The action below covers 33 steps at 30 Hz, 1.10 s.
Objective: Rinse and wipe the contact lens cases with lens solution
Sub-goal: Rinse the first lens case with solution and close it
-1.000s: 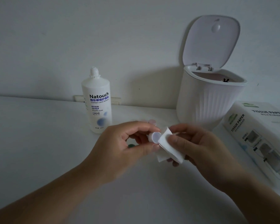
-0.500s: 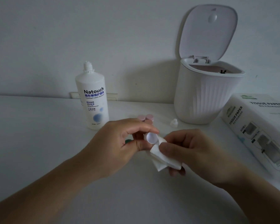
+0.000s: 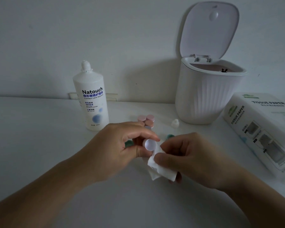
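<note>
My left hand (image 3: 118, 145) pinches a small pale lilac lens case piece (image 3: 149, 144) between thumb and forefinger, its round face turned toward me. My right hand (image 3: 192, 157) grips a folded white tissue (image 3: 160, 168) just below and right of that piece, touching its edge. Pink lens cases (image 3: 146, 120) stand on the white table (image 3: 39, 137) behind my left hand. A green case piece (image 3: 169, 137) shows between my hands, and another green one (image 3: 128, 143) peeks out under my left palm. The white Natouch solution bottle (image 3: 91, 99) stands uncapped at the back left.
A small white bottle cap (image 3: 175, 123) lies by the white ribbed bin (image 3: 206, 99), whose lid stands open at the back right. A tissue paper pack (image 3: 262, 129) lies along the right edge.
The tissue has slipped from covering the lilac piece's face to below it, so the round face shows. Both hands have sunk toward me, uncovering the pink cases and the cap.
</note>
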Each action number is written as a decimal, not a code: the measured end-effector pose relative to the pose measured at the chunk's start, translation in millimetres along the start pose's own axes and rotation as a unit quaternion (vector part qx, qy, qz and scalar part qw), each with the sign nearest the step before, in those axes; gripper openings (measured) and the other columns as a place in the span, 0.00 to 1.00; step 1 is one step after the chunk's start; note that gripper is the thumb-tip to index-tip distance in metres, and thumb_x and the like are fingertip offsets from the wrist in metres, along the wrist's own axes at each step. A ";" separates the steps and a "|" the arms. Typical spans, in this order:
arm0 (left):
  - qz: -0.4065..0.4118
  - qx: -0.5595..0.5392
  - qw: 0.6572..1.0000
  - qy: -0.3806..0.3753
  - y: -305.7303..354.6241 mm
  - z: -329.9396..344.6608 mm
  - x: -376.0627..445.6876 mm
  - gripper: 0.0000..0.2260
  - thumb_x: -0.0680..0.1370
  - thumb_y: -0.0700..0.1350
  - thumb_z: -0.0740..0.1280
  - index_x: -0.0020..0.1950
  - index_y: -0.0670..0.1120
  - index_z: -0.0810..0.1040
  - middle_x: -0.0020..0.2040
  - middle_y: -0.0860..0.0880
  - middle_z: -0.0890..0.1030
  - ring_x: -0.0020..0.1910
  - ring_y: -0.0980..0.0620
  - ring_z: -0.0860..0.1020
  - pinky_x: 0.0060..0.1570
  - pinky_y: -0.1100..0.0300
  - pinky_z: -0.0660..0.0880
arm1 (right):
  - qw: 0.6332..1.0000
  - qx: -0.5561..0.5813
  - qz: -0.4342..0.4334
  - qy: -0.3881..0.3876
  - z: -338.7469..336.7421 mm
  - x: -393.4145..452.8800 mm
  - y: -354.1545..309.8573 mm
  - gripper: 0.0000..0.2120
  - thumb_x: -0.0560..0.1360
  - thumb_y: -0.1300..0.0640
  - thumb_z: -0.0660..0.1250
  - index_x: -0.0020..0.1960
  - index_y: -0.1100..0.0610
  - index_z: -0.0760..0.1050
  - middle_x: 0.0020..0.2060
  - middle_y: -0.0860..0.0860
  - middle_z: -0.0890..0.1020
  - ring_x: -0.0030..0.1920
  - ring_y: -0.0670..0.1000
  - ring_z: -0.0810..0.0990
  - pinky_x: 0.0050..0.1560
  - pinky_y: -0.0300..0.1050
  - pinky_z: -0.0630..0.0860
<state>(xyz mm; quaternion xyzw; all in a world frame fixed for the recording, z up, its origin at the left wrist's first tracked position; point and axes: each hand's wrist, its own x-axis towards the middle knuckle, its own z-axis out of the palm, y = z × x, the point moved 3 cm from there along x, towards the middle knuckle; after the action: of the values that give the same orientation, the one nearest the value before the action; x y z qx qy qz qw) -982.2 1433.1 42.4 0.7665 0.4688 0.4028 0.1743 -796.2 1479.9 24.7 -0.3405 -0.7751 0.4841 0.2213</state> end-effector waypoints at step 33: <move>-0.157 -0.223 0.961 0.047 -4.3 3.7 -1.5 0.11 0.65 0.44 0.82 0.43 0.53 0.84 0.42 0.45 0.87 0.39 0.53 0.84 0.43 0.64 0.80 | 0.988 0.073 -0.048 0.131 -11.4 0.9 -12.0 0.13 0.70 0.46 0.70 0.45 0.55 0.85 0.31 0.56 0.84 0.31 0.46 0.82 0.35 0.34 0.77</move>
<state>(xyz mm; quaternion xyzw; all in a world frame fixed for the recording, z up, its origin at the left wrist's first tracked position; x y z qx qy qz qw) -982.1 1434.4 36.7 0.6046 0.4894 0.5006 0.3800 -792.9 1483.9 40.4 -0.3460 -0.7174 0.4798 0.3681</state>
